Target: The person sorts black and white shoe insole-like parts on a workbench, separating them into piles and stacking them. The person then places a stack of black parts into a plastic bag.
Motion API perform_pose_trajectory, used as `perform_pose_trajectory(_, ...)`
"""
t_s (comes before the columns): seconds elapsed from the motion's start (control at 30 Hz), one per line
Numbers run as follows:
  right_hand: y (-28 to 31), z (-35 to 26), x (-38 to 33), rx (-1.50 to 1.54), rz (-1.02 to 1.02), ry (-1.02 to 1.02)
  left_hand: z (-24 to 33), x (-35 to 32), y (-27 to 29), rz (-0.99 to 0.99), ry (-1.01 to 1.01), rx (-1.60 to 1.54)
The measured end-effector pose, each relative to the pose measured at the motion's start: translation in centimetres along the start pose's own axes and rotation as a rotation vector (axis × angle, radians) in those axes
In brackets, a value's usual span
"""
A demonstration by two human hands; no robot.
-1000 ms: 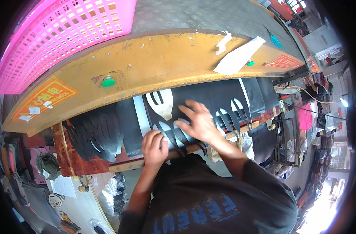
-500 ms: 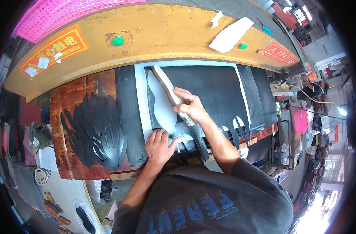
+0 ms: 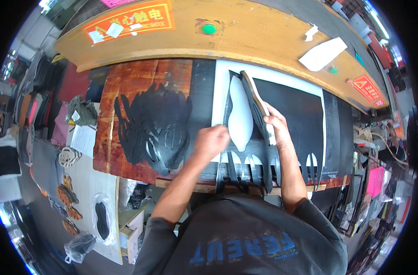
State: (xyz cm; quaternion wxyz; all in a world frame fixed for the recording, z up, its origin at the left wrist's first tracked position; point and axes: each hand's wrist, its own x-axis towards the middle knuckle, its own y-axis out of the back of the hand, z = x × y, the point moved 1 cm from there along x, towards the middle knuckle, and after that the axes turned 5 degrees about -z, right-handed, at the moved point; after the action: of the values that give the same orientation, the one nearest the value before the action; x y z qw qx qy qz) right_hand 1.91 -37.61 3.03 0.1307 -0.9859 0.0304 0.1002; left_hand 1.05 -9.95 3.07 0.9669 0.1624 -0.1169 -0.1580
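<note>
My right hand (image 3: pixel 278 123) grips the near end of a long sole-shaped cutting die (image 3: pixel 256 98), tilted on edge with its dark inside facing left. The die stands over a black sheet (image 3: pixel 291 119) that lies on a white board (image 3: pixel 221 87). Left of the die, a sole-shaped opening (image 3: pixel 240 114) in the sheet shows white beneath. My left hand (image 3: pixel 211 141) is closed and slightly blurred, over the sheet's left edge beside that opening; what it holds, if anything, is hidden. More narrow cut-outs (image 3: pixel 252 162) run along the sheet's near edge, between thin black strips.
A pile of black sole-shaped pieces (image 3: pixel 154 123) lies on the worn red-brown board (image 3: pixel 108 151) at left. Across the far side runs a yellow machine beam (image 3: pixel 245 39) with a green button (image 3: pixel 209 29) and a white paper piece (image 3: pixel 322 53). A side table (image 3: pixel 87 183) stands lower left.
My left hand has lifted from the sheet's near edge and moved left of the opening, its fingers now curled. The die has tipped more onto its edge. The whole view has shifted left.
</note>
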Motion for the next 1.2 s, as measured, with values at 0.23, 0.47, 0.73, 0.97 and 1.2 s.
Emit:
perform_pose_trajectory(0.23, -0.1, 0.1, 0.3, -0.038, 0.006, 0.016, 3.4, 0.0, -5.3, -0.563, 0.162, 0.425)
perform_pose_trajectory(0.47, -0.3, -0.2, 0.2, 0.090, -0.021, -0.007, 2.8, 2.8, -9.6, -0.572, -0.141, 0.385)
perform_pose_trajectory(0.73, 0.6, -0.2, 1.2, 0.254, -0.053, 0.005, -2.7, -2.0, 4.5, -0.021, 0.319, 0.005)
perform_pose_trajectory(0.97, 0.6, -0.1, 1.4, 0.190, -0.070, 0.048, -5.3, -15.5, 11.5, 0.261, 0.892, -0.276)
perform_pose_trajectory(1.2, 1.3, -3.2, 0.9, -0.123, 0.009, -0.051, -4.0, -15.8, 13.2, -0.071, 1.076, 0.023)
